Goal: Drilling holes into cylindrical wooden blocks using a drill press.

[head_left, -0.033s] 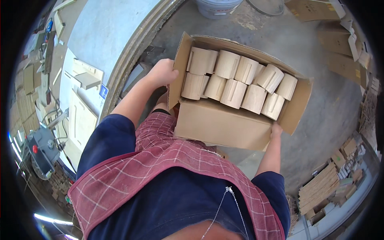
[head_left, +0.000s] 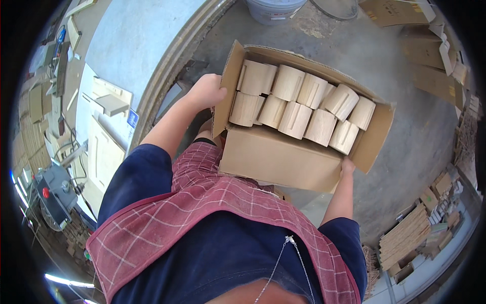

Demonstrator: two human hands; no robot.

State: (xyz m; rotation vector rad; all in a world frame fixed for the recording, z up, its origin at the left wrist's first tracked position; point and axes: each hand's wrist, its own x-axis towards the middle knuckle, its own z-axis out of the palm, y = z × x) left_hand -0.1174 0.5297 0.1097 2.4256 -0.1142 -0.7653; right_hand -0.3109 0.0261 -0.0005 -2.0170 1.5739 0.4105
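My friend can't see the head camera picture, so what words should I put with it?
An open cardboard box of pale, curved wood pieces is held by a person, left hand at its left end, right hand at its near right corner. The person wears a red checked apron; a bucket stands beyond the box.

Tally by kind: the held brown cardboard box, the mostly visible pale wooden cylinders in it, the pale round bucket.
Open brown cardboard box, between left hand and right hand: 1
Pale wooden cylinders, mostly visible: 10 (partly hidden ones excluded)
Pale blue-grey round bucket: 1
Total: 12
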